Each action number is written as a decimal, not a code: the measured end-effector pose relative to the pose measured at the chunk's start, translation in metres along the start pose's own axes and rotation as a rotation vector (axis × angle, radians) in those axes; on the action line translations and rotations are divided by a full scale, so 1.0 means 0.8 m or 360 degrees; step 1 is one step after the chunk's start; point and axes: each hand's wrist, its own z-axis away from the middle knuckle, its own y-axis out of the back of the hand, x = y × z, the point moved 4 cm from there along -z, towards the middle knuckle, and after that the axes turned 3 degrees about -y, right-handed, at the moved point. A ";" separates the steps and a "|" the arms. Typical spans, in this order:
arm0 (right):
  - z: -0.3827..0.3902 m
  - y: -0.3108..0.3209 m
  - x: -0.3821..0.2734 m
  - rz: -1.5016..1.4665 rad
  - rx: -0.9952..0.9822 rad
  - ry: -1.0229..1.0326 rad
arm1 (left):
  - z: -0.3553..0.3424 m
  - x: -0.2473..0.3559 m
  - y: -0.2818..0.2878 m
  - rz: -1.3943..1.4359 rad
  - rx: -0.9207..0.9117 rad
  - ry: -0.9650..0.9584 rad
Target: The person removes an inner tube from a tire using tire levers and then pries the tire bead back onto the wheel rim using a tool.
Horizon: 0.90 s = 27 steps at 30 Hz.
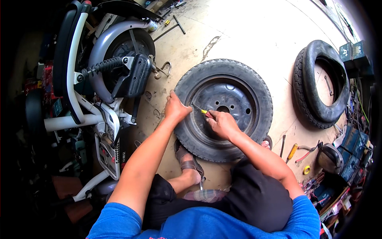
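A black tire (260, 95) on a dark steel wheel rim (232, 93) lies flat on the floor between my feet. My left hand (177, 108) grips the tire's left side, its thumb reaching over the sidewall toward the rim. My right hand (224, 125) is closed around the handle of a small screwdriver (204, 112) with yellow and red on the handle. The screwdriver's thin shaft slants up and left, its tip at the left edge of the rim near my left thumb. Whether the tip touches the rim or enters a hole, I cannot tell.
A white scooter (93, 119) with its rear wheel stands at left. At right, an inner tube (314, 87) rests on another tire (299, 79). Pliers (306, 153), a yellow-handled tool (293, 151) and yellow tape (306, 170) lie near right. A T-handle wrench (179, 24) lies beyond the scooter.
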 end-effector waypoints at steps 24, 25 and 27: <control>0.024 -0.042 0.012 -0.0686 -0.0162 -0.0532 | 0.002 -0.026 -0.058 0.0022 0.0373 0.0116; 0.025 -0.031 0.005 -0.0483 -0.0104 -0.0494 | 0.002 -0.024 -0.059 0.0014 0.0456 0.0080; 0.022 -0.025 0.009 -0.0576 -0.0142 -0.0518 | 0.000 -0.025 -0.064 0.0039 0.0455 0.0057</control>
